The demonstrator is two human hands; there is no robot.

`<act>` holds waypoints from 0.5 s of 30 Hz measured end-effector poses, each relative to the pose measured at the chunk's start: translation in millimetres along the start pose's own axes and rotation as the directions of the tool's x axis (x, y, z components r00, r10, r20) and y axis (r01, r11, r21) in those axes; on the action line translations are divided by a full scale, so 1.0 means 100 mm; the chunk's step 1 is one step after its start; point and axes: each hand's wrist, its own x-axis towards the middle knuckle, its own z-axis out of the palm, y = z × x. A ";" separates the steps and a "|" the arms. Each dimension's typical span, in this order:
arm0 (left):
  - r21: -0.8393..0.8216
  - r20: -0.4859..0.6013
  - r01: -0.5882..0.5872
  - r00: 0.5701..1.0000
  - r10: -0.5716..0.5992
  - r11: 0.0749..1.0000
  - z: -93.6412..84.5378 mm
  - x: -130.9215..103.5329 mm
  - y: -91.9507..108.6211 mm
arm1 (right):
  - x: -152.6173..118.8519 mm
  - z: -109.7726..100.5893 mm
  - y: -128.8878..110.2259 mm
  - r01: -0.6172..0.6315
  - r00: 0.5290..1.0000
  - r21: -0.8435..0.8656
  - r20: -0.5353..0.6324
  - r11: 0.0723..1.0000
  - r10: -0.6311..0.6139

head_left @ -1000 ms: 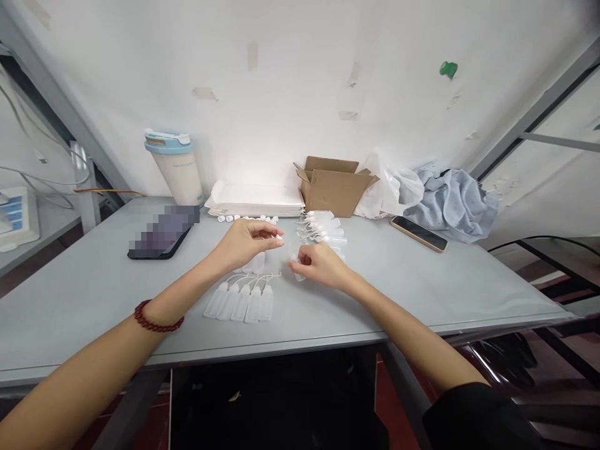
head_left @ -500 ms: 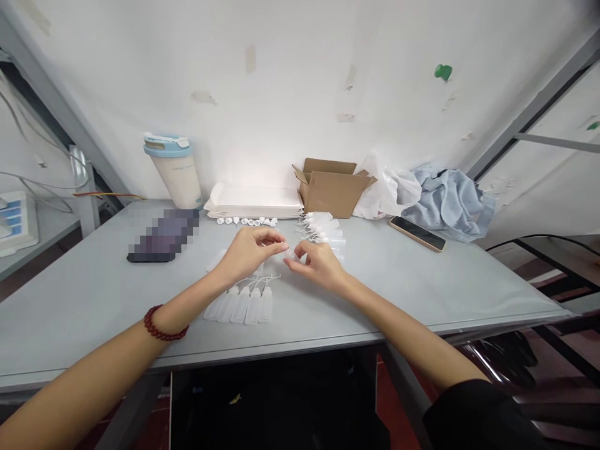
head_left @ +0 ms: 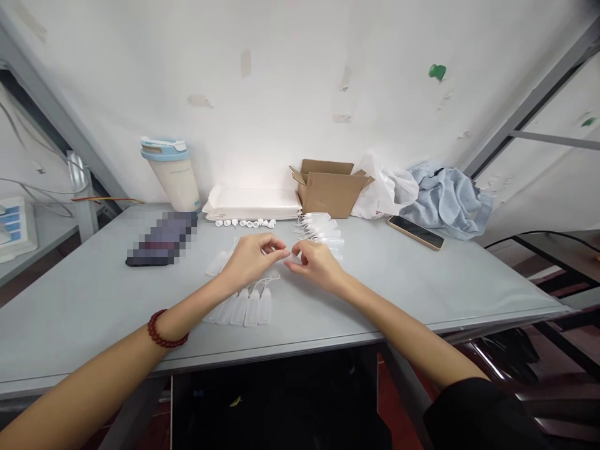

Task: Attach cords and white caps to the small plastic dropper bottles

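My right hand (head_left: 315, 264) is closed around a small translucent plastic bottle (head_left: 294, 257), mostly hidden by the fingers. At the bottle's end, my left hand (head_left: 253, 257) pinches thumb and fingertips together; whatever small part lies between them is too hidden to name. Below the left hand lies a row of several translucent squeeze bottles (head_left: 252, 309) with thin white straps at their necks. Another bottle (head_left: 215, 264) lies partly behind the left wrist. Beyond the right hand is a bunch of several capped bottles (head_left: 328, 234). White caps (head_left: 248, 223) stand in a line farther back.
Along the wall are a cup with a blue lid (head_left: 172, 178), a stack of white sheets or bags (head_left: 253, 201), an open cardboard box (head_left: 332, 192), a plastic bag (head_left: 387, 190) and a blue cloth (head_left: 447, 203). Phones lie left (head_left: 164, 240) and right (head_left: 416, 232) on the grey table (head_left: 375, 281).
My left hand has shifted slightly right and down, its fingertips now closer to the right hand. The bottle stays in the right hand. The whole view has moved a little.
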 end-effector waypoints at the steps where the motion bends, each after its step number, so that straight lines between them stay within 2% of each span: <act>1: 0.029 0.000 -0.012 1.000 0.012 1.000 0.01 0.00 -0.01 | 0.00 0.00 0.00 0.002 1.000 -0.006 0.014 1.000 -0.002; 8: 0.124 0.023 -0.042 0.999 0.039 0.991 0.04 0.02 -0.07 | 0.00 0.02 0.00 -0.005 0.997 -0.018 0.079 1.000 0.006; 15: 0.096 0.076 0.024 0.997 -0.031 0.995 -0.01 0.03 -0.04 | 0.00 0.02 0.00 0.016 0.997 -0.016 0.075 1.000 -0.015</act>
